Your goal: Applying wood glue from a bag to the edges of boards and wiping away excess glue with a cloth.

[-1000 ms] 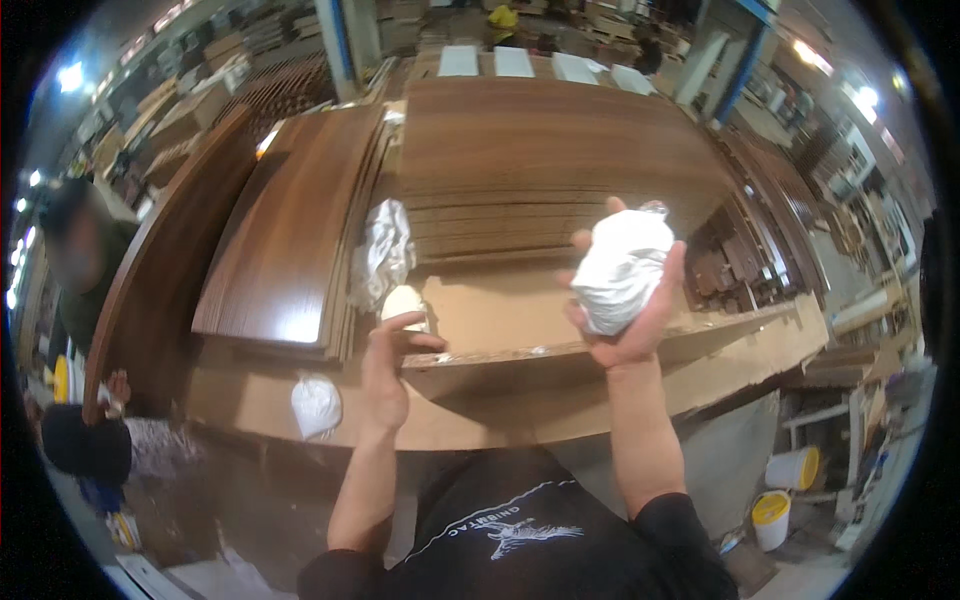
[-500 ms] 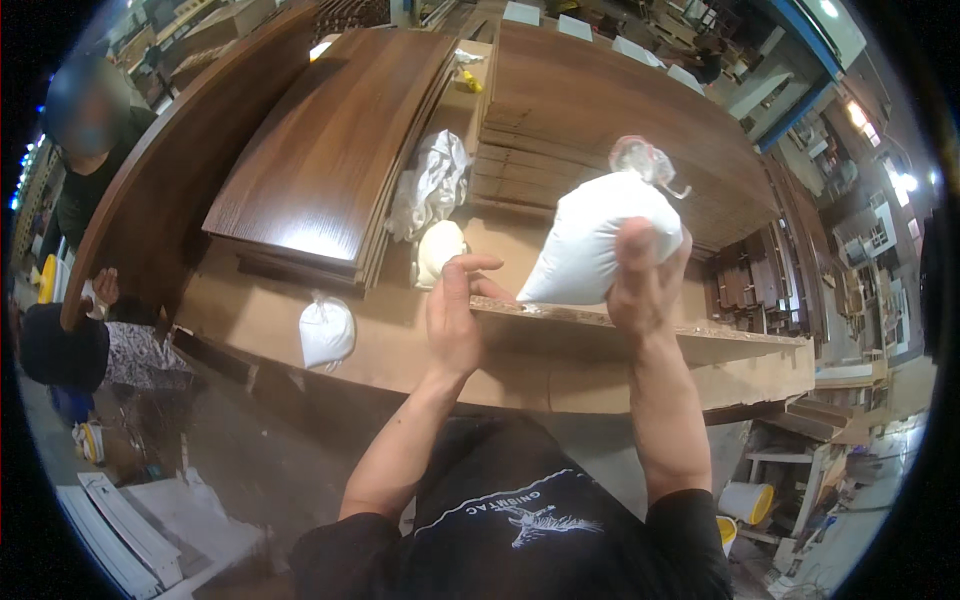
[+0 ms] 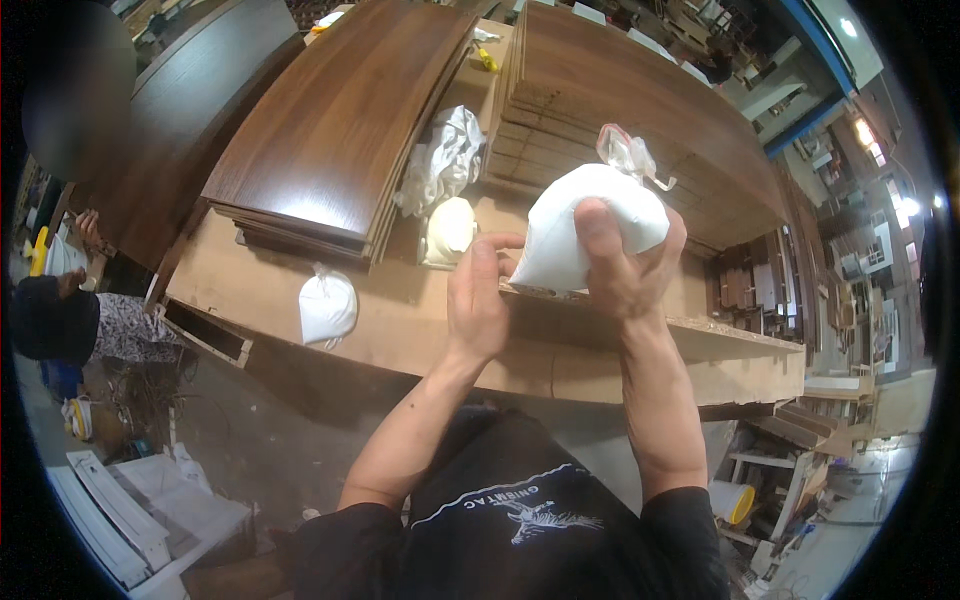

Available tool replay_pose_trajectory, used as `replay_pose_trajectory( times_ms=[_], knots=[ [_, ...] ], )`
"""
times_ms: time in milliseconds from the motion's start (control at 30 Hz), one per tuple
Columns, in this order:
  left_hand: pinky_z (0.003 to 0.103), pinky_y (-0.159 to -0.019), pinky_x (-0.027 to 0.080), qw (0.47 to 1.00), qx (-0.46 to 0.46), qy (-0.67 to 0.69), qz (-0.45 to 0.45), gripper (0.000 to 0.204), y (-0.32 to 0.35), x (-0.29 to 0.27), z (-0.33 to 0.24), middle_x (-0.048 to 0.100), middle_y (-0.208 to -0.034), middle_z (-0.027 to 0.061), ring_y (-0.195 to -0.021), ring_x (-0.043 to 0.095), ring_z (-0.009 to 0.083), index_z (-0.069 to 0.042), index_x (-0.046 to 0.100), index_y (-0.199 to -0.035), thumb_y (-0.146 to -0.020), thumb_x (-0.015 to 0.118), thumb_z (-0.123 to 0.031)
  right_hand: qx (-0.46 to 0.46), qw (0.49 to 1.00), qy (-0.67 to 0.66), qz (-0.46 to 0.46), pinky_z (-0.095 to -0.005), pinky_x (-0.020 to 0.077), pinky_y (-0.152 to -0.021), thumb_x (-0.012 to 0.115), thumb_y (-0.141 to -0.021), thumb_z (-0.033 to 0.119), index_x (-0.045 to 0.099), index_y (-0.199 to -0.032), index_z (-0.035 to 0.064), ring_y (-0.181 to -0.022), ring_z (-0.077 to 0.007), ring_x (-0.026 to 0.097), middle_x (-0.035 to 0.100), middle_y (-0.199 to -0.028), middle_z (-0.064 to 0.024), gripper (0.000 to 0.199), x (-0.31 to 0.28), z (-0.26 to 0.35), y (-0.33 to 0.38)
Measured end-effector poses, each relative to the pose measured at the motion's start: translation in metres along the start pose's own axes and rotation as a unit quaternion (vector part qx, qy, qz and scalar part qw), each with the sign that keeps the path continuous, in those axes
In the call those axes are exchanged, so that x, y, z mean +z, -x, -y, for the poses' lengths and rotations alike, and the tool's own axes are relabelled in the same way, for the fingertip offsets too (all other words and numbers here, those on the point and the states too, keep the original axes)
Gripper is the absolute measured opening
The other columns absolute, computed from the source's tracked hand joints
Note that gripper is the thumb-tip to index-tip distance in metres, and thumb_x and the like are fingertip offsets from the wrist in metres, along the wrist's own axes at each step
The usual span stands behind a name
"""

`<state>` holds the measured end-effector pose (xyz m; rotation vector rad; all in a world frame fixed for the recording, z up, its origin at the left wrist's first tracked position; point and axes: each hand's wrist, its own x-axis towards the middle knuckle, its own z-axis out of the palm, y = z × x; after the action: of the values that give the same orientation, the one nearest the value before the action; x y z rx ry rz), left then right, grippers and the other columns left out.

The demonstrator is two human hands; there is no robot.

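Two hands are at work in the head view, both raised over the front edge of the bench (image 3: 400,330). The right hand (image 3: 625,270) is closed around a full white bag (image 3: 580,225), thumb pressed flat across its front and fingers wrapped behind; the bag's knotted clear neck sticks up at top right. The left hand (image 3: 478,300) is beside it, fingers curled loosely, with the index fingertip touching the bag's lower left corner. Whether it pinches the plastic cannot be told.

Against the view a second ago, the bag has come down from an open raised palm, well out over the boards, to a firm grip close to the body. The left hand has left the bench and come to the bag. Judgement: the bag is now under two-handed control.

On the bench behind the hands lie a cream lump (image 3: 450,230) and crumpled plastic (image 3: 445,160), between two stacks of dark boards (image 3: 350,120). A second bag (image 3: 327,307) sits near the front edge, well apart from the hands. Another person's sleeve (image 3: 55,320) shows at far left.
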<state>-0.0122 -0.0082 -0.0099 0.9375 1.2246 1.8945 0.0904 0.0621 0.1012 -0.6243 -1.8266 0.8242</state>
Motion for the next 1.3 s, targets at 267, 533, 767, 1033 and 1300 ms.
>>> replay_pose_trajectory(
  times_ms=[267,533,767,1033,1300],
  knots=[
    [0.027,-0.065,0.044,1.0,0.007,0.012,-0.013,0.049,0.001,0.002,0.002,0.064,-0.074,0.0069,-0.068,0.056,0.011,0.001,0.06,-0.107,-0.106,0.026,-0.035,-0.046,0.997,0.06,0.002,-0.0302,0.0529,-0.061,0.079,-0.08,0.027,0.071,-0.087,-0.0038,-0.065,-0.0193,0.068,0.07,-0.074,-0.0115,0.032,-0.001,-0.002,0.0],
    [0.027,-0.065,0.043,1.0,0.007,0.002,-0.023,0.05,0.003,0.002,0.005,0.063,-0.073,0.0064,-0.068,0.055,0.0112,0.001,0.06,-0.107,-0.106,0.026,-0.036,-0.077,0.993,0.085,-0.018,-0.0313,0.0538,-0.062,0.078,-0.081,0.028,0.071,-0.088,-0.0035,-0.066,-0.0209,0.069,0.07,-0.076,-0.0121,0.032,-0.003,-0.003,0.003],
    [0.027,-0.067,0.044,0.999,-0.032,0.026,0.002,0.051,0.005,0.001,0.001,0.063,-0.069,0.007,-0.067,0.057,0.0127,-0.001,0.06,-0.107,-0.106,0.023,-0.037,-0.054,0.995,0.072,-0.048,-0.0311,0.0536,-0.063,0.077,-0.082,0.026,0.07,-0.088,-0.0043,-0.067,-0.0205,0.069,0.07,-0.075,-0.0121,0.032,-0.015,-0.004,0.009],
    [0.024,-0.063,0.044,1.0,0.002,0.01,-0.006,0.055,0.002,0.004,0.007,0.062,-0.067,0.0077,-0.063,0.057,0.0128,0.001,0.059,-0.105,-0.106,0.024,-0.041,-0.009,0.994,0.08,-0.073,-0.0306,0.0478,-0.063,0.071,-0.085,0.044,0.068,-0.087,-0.004,-0.069,-0.0157,0.059,0.064,-0.074,-0.0051,0.048,-0.026,-0.004,0.014],
    [0.026,-0.063,0.047,0.999,-0.019,0.035,-0.002,0.054,0.003,0.007,0.002,0.062,-0.063,0.0128,-0.06,0.061,0.0178,0.002,0.057,-0.107,-0.105,0.023,-0.041,-0.044,0.992,0.084,-0.084,-0.0296,0.0532,-0.062,0.079,-0.081,0.028,0.07,-0.088,-0.0049,-0.067,-0.0187,0.068,0.071,-0.075,-0.0108,0.035,-0.049,-0.01,0.019]
  ],
)
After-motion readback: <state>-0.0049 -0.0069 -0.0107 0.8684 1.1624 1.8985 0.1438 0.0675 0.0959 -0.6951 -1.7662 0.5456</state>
